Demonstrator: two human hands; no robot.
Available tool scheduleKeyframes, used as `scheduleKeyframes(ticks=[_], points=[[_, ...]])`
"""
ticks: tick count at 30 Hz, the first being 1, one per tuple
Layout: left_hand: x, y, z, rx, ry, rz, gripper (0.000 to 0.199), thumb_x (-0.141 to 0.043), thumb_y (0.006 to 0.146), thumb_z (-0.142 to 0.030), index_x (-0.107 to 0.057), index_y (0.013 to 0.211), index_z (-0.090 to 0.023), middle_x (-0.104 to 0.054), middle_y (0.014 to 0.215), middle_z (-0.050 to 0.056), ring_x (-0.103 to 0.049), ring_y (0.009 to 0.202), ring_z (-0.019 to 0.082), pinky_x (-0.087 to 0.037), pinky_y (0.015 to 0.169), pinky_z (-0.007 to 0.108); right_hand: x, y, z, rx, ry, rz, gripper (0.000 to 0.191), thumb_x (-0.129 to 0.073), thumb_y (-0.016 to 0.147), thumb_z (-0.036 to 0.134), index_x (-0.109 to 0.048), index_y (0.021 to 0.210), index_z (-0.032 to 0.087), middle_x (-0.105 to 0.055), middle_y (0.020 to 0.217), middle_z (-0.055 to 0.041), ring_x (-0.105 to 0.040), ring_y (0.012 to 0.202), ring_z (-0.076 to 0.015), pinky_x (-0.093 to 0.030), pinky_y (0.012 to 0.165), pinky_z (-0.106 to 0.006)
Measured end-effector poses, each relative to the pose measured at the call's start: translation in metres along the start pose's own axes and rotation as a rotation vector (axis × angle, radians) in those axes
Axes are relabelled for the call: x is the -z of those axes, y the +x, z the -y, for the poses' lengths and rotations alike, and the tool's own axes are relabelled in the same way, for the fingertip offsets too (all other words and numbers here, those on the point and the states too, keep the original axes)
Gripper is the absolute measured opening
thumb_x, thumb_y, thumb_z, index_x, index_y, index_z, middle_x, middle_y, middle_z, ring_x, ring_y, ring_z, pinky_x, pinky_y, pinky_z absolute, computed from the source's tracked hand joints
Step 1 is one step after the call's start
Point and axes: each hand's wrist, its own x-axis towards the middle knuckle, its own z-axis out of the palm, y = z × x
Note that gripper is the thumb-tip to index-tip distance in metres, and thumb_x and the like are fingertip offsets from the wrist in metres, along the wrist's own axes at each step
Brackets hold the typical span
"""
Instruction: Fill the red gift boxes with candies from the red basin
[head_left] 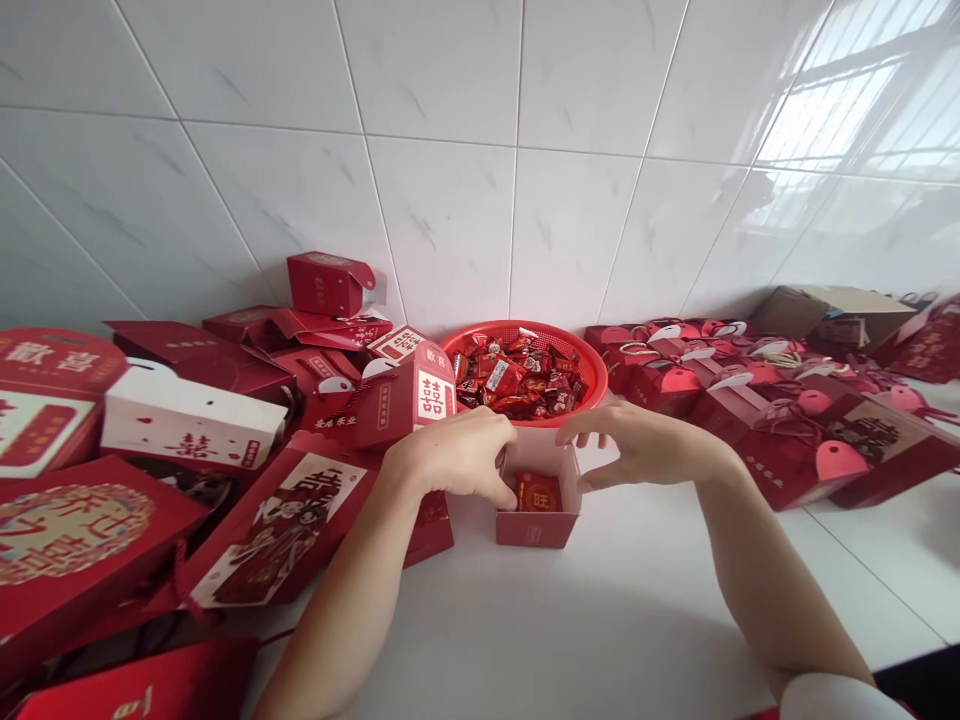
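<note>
A small red candy box (536,530) stands upright with its top open, its pale inner walls showing. A red-and-gold wrapped packet (541,493) lies inside it. My left hand (457,455) is at the box's left side, thumb at the left wall and fingers curled toward the back. On the right, my right hand (645,445) curves beside the back right corner, its thumb and fingers apart around a white flap-like area. Whether its fingertips touch the box is hard to tell. Directly behind stands a red plastic basket (596,365) of wrapped candies (517,375).
Red gift boxes (285,520) lie in a loose heap to the left, some tilted and stacked. Closed red boxes with cord handles (757,430) stand in rows at right. A brown carton (832,310) sits behind them, against the white tiled wall (442,220).
</note>
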Motion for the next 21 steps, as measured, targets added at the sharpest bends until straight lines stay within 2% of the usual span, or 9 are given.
scheduleKeyframes(ticks=[2, 5, 8, 10, 14, 17, 21], points=[[0.000, 0.001, -0.002, -0.025, -0.016, -0.030, 0.027, -0.074, 0.066, -0.045, -0.066, 0.077, -0.021, -0.067, 0.085, 0.003, -0.060, 0.079, 0.020, -0.037, 0.057, 0.026, 0.000, -0.002, -0.002, 0.019, 0.029, 0.032, 0.036, -0.075, 0.078, 0.040, -0.070, 0.109, 0.022, -0.072, 0.109, -0.0053, -0.062, 0.099, -0.0227, -0.049, 0.082, -0.034], [0.002, -0.001, -0.004, -0.024, -0.076, -0.019, 0.036, -0.071, 0.069, -0.056, -0.066, 0.072, -0.020, -0.067, 0.086, 0.004, -0.060, 0.079, 0.021, -0.036, 0.057, 0.027, 0.000, -0.001, -0.004, -0.011, 0.040, 0.050, 0.026, -0.073, 0.080, 0.042, -0.072, 0.095, 0.021, -0.073, 0.104, -0.0054, -0.062, 0.098, -0.0233, -0.048, 0.084, -0.035], [0.003, -0.003, -0.002, 0.016, -0.092, 0.002, 0.048, -0.071, 0.067, -0.067, -0.067, 0.070, -0.020, -0.066, 0.083, 0.004, -0.060, 0.078, 0.022, -0.036, 0.058, 0.028, 0.000, -0.002, -0.007, -0.030, 0.038, 0.051, 0.034, -0.075, 0.076, 0.052, -0.072, 0.087, 0.021, -0.073, 0.100, -0.0063, -0.061, 0.099, -0.0253, -0.046, 0.083, -0.035], [0.003, -0.004, 0.001, 0.050, -0.072, -0.033, 0.049, -0.074, 0.063, -0.067, -0.069, 0.076, -0.020, -0.066, 0.092, 0.004, -0.060, 0.083, 0.022, -0.037, 0.060, 0.028, 0.001, -0.003, -0.009, -0.025, 0.035, 0.061, 0.040, -0.077, 0.072, 0.058, -0.071, 0.085, 0.021, -0.072, 0.098, -0.0060, -0.061, 0.098, -0.0254, -0.046, 0.083, -0.035], [0.000, 0.001, 0.002, 0.014, -0.053, -0.155, 0.040, -0.076, 0.068, -0.054, -0.066, 0.091, -0.022, -0.060, 0.118, 0.004, -0.061, 0.092, 0.021, -0.041, 0.067, 0.028, 0.000, -0.004, -0.007, -0.070, 0.002, 0.086, 0.042, -0.077, 0.073, 0.060, -0.068, 0.082, 0.020, -0.069, 0.098, -0.0052, -0.061, 0.092, -0.0235, -0.044, 0.076, -0.032], [-0.005, 0.010, -0.005, -0.058, -0.008, -0.157, 0.024, -0.074, 0.074, -0.035, -0.061, 0.090, -0.022, -0.061, 0.113, 0.003, -0.062, 0.092, 0.021, -0.041, 0.068, 0.029, -0.002, -0.003, -0.004, -0.078, -0.042, 0.083, 0.035, -0.076, 0.077, 0.053, -0.066, 0.081, 0.020, -0.066, 0.101, -0.0052, -0.060, 0.088, -0.0213, -0.042, 0.072, -0.031], [-0.013, 0.020, -0.016, -0.011, 0.122, -0.163, 0.023, -0.071, 0.075, -0.022, -0.058, 0.094, -0.020, -0.065, 0.107, 0.007, -0.064, 0.096, 0.025, -0.042, 0.068, 0.031, -0.004, 0.000, -0.005, -0.103, -0.152, 0.015, 0.023, -0.077, 0.077, 0.033, -0.062, 0.088, 0.021, -0.062, 0.104, -0.0043, -0.058, 0.090, -0.0204, -0.040, 0.070, -0.029]])
